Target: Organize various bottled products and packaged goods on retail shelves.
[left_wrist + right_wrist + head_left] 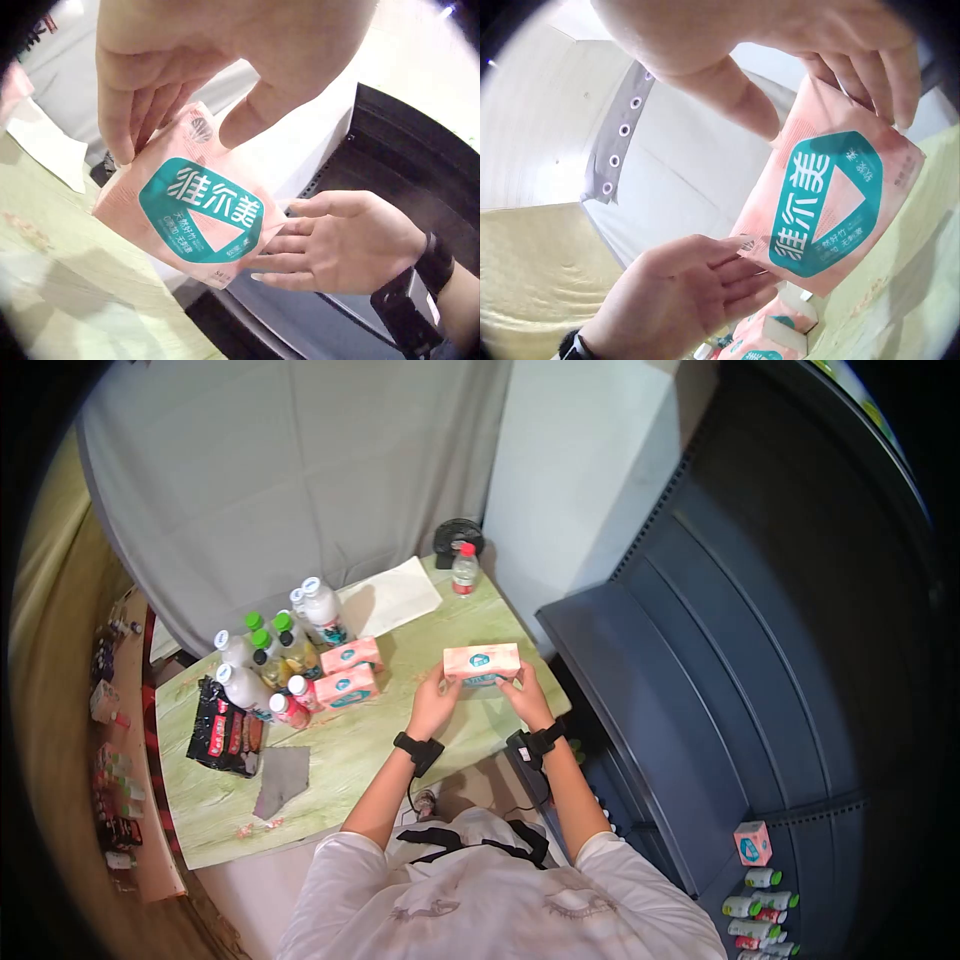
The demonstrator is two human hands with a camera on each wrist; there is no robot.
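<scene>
Left hand point(432, 705) and right hand point(525, 698) pinch opposite ends of the pink pack point(482, 661) at frame centre, over the table point(340, 752).

Head looks down; close wrist views share the pack point(202, 217).

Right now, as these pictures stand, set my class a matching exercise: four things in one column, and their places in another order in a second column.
Things
1. rightmost tissue pack
2. red-capped bottle
3. black packet
4. grey cloth

Places
a. flat on the table, nearest the person
b. upright at the far edge
c. held between the left hand and the right hand
d. beside the bottle cluster

Pairs: 1-c, 2-b, 3-d, 4-a.
</scene>
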